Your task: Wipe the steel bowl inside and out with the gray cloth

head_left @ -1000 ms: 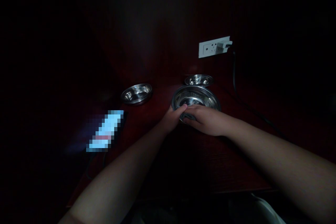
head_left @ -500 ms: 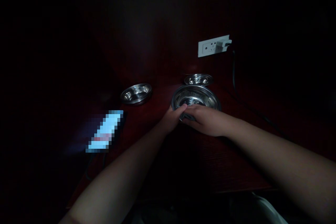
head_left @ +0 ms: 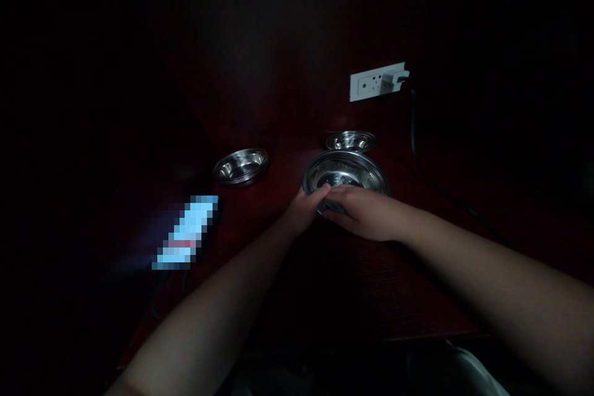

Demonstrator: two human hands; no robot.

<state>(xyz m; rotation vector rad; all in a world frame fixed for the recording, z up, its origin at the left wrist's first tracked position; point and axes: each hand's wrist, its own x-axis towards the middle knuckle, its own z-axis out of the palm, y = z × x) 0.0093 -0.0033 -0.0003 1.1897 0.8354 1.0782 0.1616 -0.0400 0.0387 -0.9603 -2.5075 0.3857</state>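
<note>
A shiny stainless steel bowl [head_left: 343,167] is tilted toward me on the dark red table. My left hand [head_left: 307,207] grips its near left rim, thumb over the edge, the other fingers hidden behind the bowl. Across the near part of the bowl lies my right hand [head_left: 359,210], its fingers curled down beside the left thumb. Something dark grey [head_left: 333,205] shows under those fingers; in this dim light I cannot tell whether it is a cloth or part of the bowl.
Another steel bowl [head_left: 351,140] stands right behind the held one, and stacked steel bowls [head_left: 241,166] sit to the left. A lit phone [head_left: 188,232] lies at the left. On the wall, a socket [head_left: 366,83] holds a plug; a dark cable [head_left: 414,130] runs down to the right.
</note>
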